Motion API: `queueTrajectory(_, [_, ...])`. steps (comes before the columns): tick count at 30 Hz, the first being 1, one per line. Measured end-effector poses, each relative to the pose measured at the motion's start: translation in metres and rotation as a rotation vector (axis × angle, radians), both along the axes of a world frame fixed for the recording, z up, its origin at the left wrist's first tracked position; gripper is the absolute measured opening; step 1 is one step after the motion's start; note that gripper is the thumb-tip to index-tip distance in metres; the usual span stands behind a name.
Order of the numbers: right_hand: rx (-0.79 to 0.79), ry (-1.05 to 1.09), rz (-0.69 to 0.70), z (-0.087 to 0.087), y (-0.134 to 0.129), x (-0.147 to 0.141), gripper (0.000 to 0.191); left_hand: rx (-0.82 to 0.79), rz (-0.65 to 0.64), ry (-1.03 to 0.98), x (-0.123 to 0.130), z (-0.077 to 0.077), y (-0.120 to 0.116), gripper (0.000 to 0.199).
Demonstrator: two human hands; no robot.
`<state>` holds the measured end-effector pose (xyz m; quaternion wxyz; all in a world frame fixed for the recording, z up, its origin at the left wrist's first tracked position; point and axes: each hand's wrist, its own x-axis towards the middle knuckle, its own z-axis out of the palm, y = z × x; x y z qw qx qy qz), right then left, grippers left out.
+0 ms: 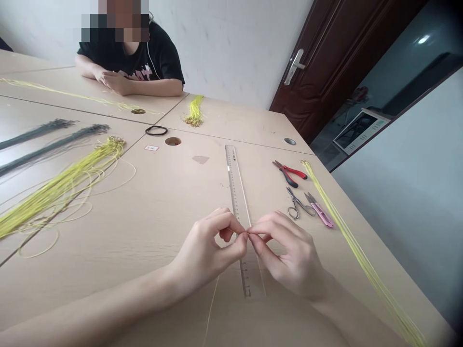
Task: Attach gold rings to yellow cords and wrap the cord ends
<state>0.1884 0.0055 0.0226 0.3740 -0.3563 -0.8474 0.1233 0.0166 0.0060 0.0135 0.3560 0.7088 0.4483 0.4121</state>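
My left hand (219, 238) and my right hand (285, 246) meet fingertip to fingertip above a clear plastic ruler (249, 284). Each is closed in a pinch on a thin yellow cord (214, 301), whose loose length hangs down below my left hand. The bit of cord between the fingertips is tiny, and its end is mostly hidden by them. Under my hands the ruler lies lengthwise on the table, pointing away from me.
Right of the ruler lie red-and-black pliers (291, 173), scissors (298, 202), pink thread snips (320, 211) and a yellow cord bundle (347, 241). At left are more yellow cords (65, 193) and grey cord bundles (54, 144). Across the table (144, 250) sits a person (162, 58), hands together.
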Motion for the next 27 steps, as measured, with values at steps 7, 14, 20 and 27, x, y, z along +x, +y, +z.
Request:
queueTrajectory(7, [0.121, -0.154, -0.024, -0.005, 0.000, 0.002, 0.012, 0.013, -0.007, 0.063, -0.001, -0.003, 0.002, 0.013])
queueTrajectory(14, [0.106, -0.207, -0.006, -0.011, 0.000, 0.003, 0.014, -0.005, -0.001, 0.094, -0.001, -0.003, 0.004, 0.012])
queueTrajectory(20, [0.025, -0.147, -0.003, -0.013, 0.000, 0.003, 0.013, -0.044, -0.012, 0.074, -0.001, -0.001, 0.003, 0.012])
queueTrajectory(27, [-0.150, -0.051, -0.028, -0.009, -0.003, 0.002, 0.009, -0.143, -0.001, -0.003, 0.001, 0.004, 0.001, 0.013])
